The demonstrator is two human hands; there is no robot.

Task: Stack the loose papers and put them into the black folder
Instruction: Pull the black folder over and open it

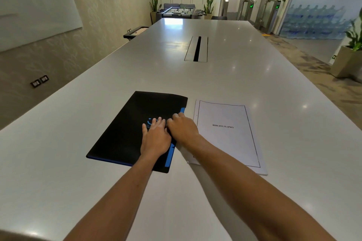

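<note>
— Grip first: how do the hands sit?

— Left hand (155, 137) lies flat, palm down, fingers stretched and nearly together, pressing on the closed cover of the flat black folder with blue edging (135, 129). It holds nothing; it simply rests there. Right hand (183, 128) is just beside it at 3 o'clock, touching it, knuckles up and fingers curled down at the folder's right edge by the blue strip. Whether those fingertips pinch the cover edge or only press on it, I cannot tell; they are hidden under the hand.

— And the folder itself?

— Closed, lying flat on the long glossy white tabletop (195, 76), turned slightly so its far end leans toward 1 o'clock.

— Where are the papers?

— At 3 o'clock from the folder, near it but apart: a squared stack of white printed sheets (227, 135), top page framed by a thin black border with the word BIBLIOGRAPHY in the middle. The right forearm crosses the stack's near-left corner.

— Anything further along the tabletop?

— At 12 o'clock, well beyond both, a grey rectangular cable hatch with a dark slot (196, 49) is set into the surface.
</note>
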